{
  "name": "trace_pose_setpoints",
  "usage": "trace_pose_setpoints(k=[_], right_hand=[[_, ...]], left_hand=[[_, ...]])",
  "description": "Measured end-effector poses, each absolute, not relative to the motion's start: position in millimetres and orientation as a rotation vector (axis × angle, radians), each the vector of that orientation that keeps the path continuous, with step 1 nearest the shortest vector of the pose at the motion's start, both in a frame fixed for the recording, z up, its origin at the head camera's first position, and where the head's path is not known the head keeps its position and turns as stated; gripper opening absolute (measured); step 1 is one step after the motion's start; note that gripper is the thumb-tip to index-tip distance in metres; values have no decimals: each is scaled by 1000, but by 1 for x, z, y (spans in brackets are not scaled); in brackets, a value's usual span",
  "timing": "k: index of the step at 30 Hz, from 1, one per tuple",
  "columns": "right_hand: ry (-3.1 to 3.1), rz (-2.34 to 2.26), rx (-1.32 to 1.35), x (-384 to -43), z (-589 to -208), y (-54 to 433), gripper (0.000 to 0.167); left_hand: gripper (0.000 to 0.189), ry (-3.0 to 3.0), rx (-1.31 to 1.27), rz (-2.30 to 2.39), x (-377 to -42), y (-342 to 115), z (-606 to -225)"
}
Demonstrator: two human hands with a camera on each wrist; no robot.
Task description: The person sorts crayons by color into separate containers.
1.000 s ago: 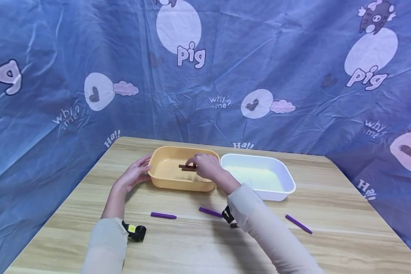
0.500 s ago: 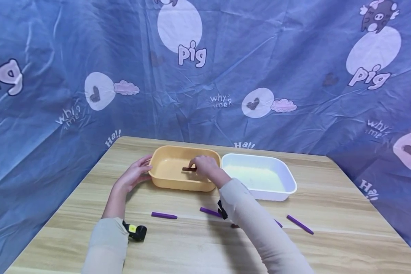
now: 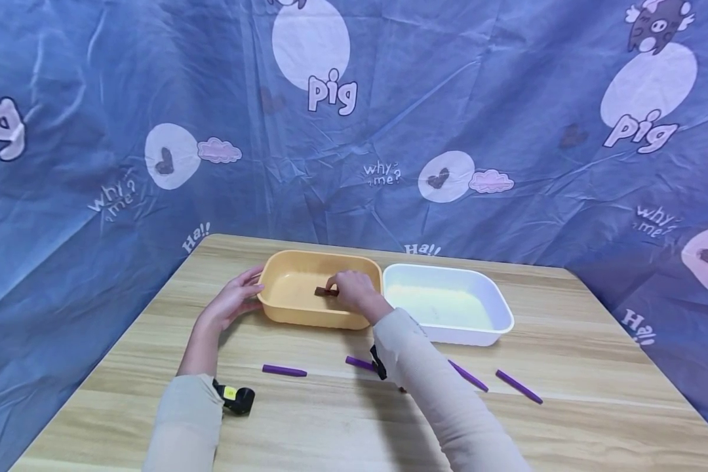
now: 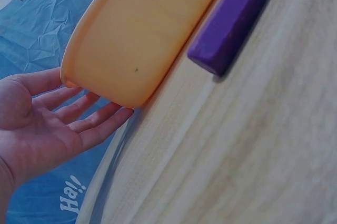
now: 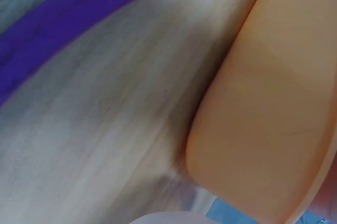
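Note:
My left hand (image 3: 234, 300) steadies the left end of an orange bin (image 3: 315, 318), its fairly straight fingers against the outer wall. In the left wrist view those fingers (image 4: 95, 124) touch the end wall just below the rim. Inside the bin, my right hand (image 3: 356, 290) pinches a brown crayon (image 3: 326, 292) low over the floor; its right end is hidden by the fingers. In the right wrist view the bin's side (image 5: 258, 113) covers nearly all of the right hand.
A white bin (image 3: 448, 298) stands right beside the orange one. Several purple crayons (image 3: 284, 371) lie on the wooden table (image 3: 307, 426) in front of the bins, one partly behind the right wrist's camera. A small brown piece (image 3: 402, 390) peeks out beside the right sleeve. Patterned blue cloth (image 3: 354, 144) hangs behind.
My right hand has shifted slightly right and down inside the orange bin. Two brown crayons that showed apart now overlap. The right forearm has swung left, uncovering another purple crayon. The left hand stays.

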State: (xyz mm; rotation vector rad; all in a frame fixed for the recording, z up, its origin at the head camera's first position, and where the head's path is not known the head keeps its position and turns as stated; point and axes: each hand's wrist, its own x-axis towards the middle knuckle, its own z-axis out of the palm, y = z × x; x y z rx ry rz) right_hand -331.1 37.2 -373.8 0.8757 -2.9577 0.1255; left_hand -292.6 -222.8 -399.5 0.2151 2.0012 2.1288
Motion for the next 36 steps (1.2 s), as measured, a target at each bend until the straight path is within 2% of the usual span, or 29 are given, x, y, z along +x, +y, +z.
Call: trace_pose_setpoints(k=[6, 10, 22, 36], right_hand=[[-2971, 129, 808, -332, -372, 41, 42], [-2944, 185, 827, -329, -364, 45, 46], [-2678, 257, 991, -300, -338, 66, 43], [-2599, 378, 988, -246, -325, 124, 37]], left_hand=[[57, 1992, 216, 2134, -293, -223, -399], [58, 1989, 221, 2137, -293, -223, -399], [58, 1988, 208, 2136, -293, -224, -398], [57, 2002, 221, 2127, -291, -222, -398]])
